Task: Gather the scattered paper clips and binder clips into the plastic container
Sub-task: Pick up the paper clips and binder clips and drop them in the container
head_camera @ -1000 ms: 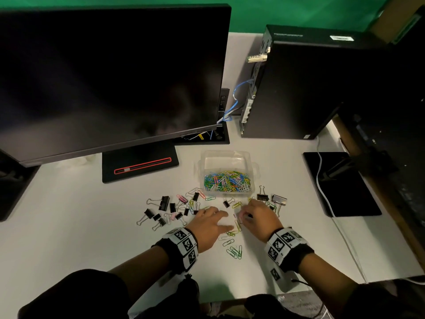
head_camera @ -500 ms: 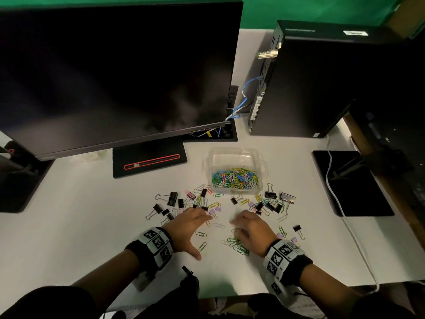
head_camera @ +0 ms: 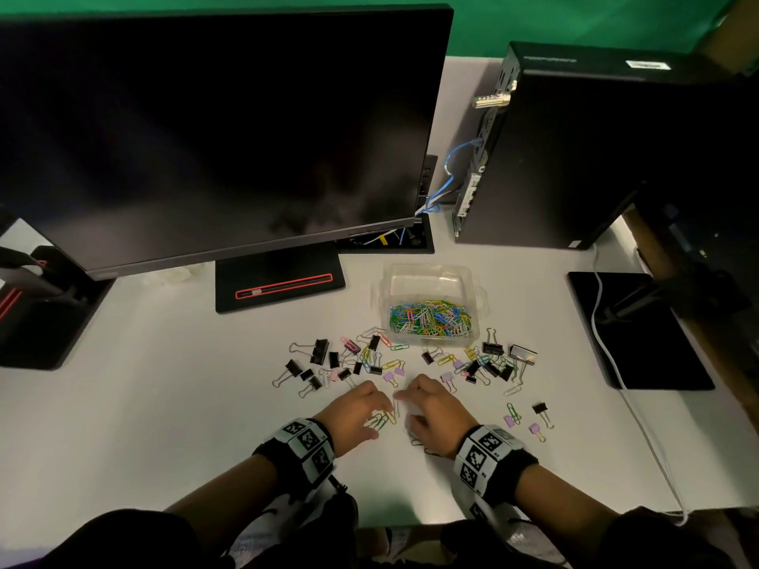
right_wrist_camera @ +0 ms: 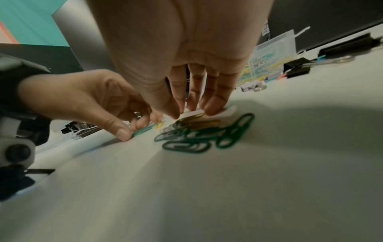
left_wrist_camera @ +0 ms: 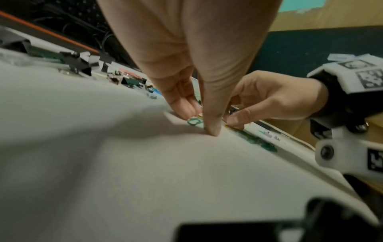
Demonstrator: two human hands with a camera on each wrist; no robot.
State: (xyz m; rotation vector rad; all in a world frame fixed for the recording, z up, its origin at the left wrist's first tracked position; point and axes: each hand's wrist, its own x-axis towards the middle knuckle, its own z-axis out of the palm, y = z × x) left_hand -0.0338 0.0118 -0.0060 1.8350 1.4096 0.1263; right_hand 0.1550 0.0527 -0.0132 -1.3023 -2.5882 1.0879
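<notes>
A clear plastic container (head_camera: 478,299) holds a heap of coloured paper clips (head_camera: 431,318). Black and purple binder clips (head_camera: 319,350) and loose paper clips lie scattered in front of it. My left hand (head_camera: 380,418) and right hand (head_camera: 408,408) meet at the near edge of the scatter. In the left wrist view the left hand (left_wrist_camera: 196,122) pinches green paper clips (left_wrist_camera: 193,122) between thumb and fingertips on the table. The right hand (right_wrist_camera: 190,112) has thumb and fingertips closed down on a small pile of green and yellow paper clips (right_wrist_camera: 199,131).
A large monitor (head_camera: 213,129) on its stand (head_camera: 279,285) fills the back left. A black computer case (head_camera: 575,149) stands at the back right. A black pad (head_camera: 640,330) crossed by a white cable (head_camera: 624,388) lies on the right. More binder clips (head_camera: 540,408) lie right of my hands.
The left hand, spread out to the left half a second ago, has come in beside the right hand. Both now close on the same small pile of paper clips.
</notes>
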